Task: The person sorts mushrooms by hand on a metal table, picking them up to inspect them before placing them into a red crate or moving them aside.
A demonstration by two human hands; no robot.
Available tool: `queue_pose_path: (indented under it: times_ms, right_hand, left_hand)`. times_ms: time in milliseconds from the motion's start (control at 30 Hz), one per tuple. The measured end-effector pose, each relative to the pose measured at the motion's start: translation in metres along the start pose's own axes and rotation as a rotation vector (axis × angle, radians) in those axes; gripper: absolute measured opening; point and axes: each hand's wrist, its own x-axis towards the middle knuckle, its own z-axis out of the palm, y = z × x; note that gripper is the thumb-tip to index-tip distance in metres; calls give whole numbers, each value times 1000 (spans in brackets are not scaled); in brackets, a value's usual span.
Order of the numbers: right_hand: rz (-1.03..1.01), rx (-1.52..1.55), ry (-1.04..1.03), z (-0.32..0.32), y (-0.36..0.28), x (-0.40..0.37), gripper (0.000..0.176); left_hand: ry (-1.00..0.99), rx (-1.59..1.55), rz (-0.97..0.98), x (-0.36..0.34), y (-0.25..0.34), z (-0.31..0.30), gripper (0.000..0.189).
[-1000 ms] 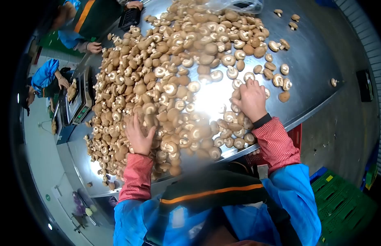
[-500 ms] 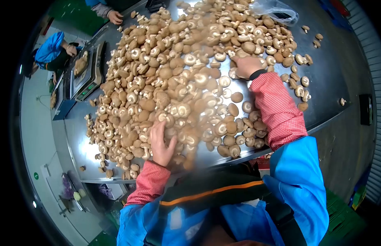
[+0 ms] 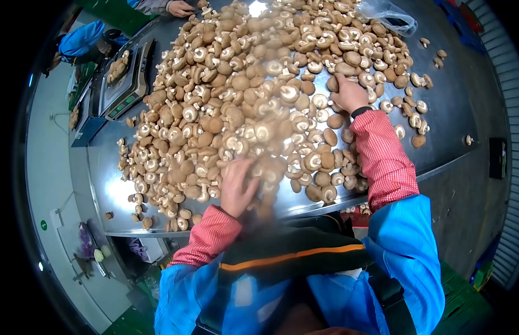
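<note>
A wide heap of brown shiitake mushrooms (image 3: 206, 111) lies on the metal table, many turned with pale gills and stems up. At the near side of the heap my left hand (image 3: 236, 187) rests against mushrooms, its thumb apart from the other fingers and nothing gripped. Farther right, my right hand (image 3: 350, 95) reaches into the heap's right part. Its thumb and forefinger close around a brown-capped mushroom (image 3: 332, 84); the remaining fingers are partly hidden. Blur covers the strip of mushrooms right of my left hand.
The metal table (image 3: 446, 120) has loose mushrooms (image 3: 416, 123) along its right side. A clear plastic bag (image 3: 390, 17) lies at the far right. Beyond the left edge stands a scale (image 3: 125, 75) holding mushrooms. A co-worker's hand (image 3: 180, 8) is at the far edge; another person (image 3: 81, 42) stands left.
The view has shifted slightly. My right hand has drawn a little toward me, with a mushroom at its fingertips. My left hand's fingers now point more to the right. The co-worker's hand has moved right.
</note>
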Motion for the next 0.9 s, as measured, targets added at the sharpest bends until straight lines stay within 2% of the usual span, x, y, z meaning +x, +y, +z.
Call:
queue_pose_path:
  times_ms: [33,167,200,333,367,433,500,567,633,700,767,867,900]
  right_hand:
    - [28,-21,2,-3,-1,0,57]
    - [143,-48,12,12,-7,21,50]
    - [120,-21,55,11,-10,17,45]
    - [36,-26,104,8,-12,-3,53]
    - [15,68,112,20,0,-3,56]
    - [22,226,227,16,6,-26,49]
    - [47,378,288,7,21,-51,60]
    - [41,681,232,-19,32,-95,62]
    - [4,976,292,-21,58,-141,63]
    - [131,936,209,-54,76,-203,63]
    - [330,1150,159,-67,100,-262,63]
    - [482,1101,134,-45,162,-332,62]
    - [465,932,168,-17,194,-354,63]
  left_hand:
    - [-15,4,28,2,1,1,48]
    - [-65,-35,117,7,9,12,40]
    - [-66,-27,134,8,14,13,38]
    - [-68,-42,185,5,18,17,35]
    - [-68,-45,176,2,18,18,35]
    - [-69,-50,164,-1,16,19,34]
    - [-74,-72,185,4,15,16,36]
    - [-51,-46,192,10,15,13,38]
    - [4,24,207,32,10,12,40]
    - [59,129,200,58,6,16,51]
    - [65,279,220,82,5,18,59]
    - [-46,316,251,100,-13,27,62]
    - [-42,295,236,102,-16,30,55]
